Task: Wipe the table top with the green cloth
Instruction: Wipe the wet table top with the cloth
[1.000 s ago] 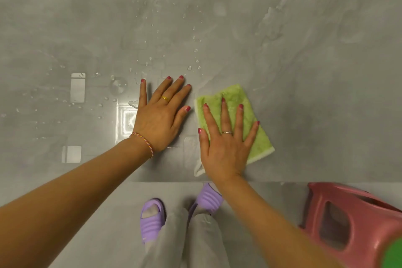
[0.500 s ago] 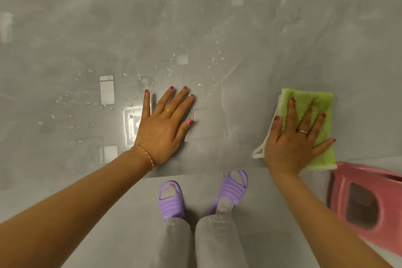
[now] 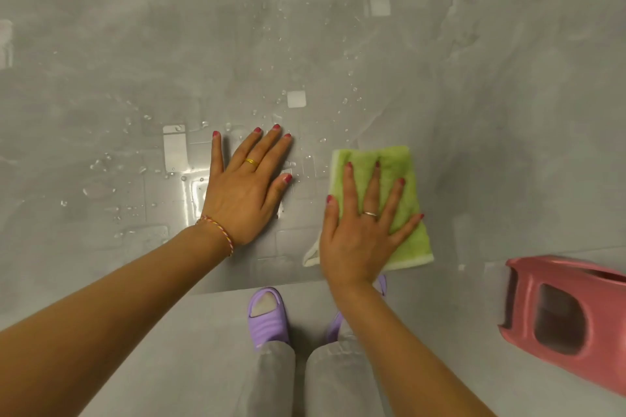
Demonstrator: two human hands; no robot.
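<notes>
A folded green cloth [image 3: 403,173] with a white edge lies flat on the glossy grey table top [image 3: 491,112], near its front edge. My right hand [image 3: 362,230] presses down on the cloth with fingers spread and straight. My left hand [image 3: 244,193] rests flat on the bare table to the left of the cloth, a small gap apart from it, fingers straight. Water droplets [image 3: 281,101] dot the table beyond and left of my left hand.
The table's front edge [image 3: 257,289] runs just below my wrists. A pink plastic stool [image 3: 562,318] stands on the floor at the right. My purple slippers [image 3: 267,316] and grey trousers show below the edge.
My right hand slid the cloth from the centre out to the right, then back left toward my left hand. The left hand stayed planted on the table.
</notes>
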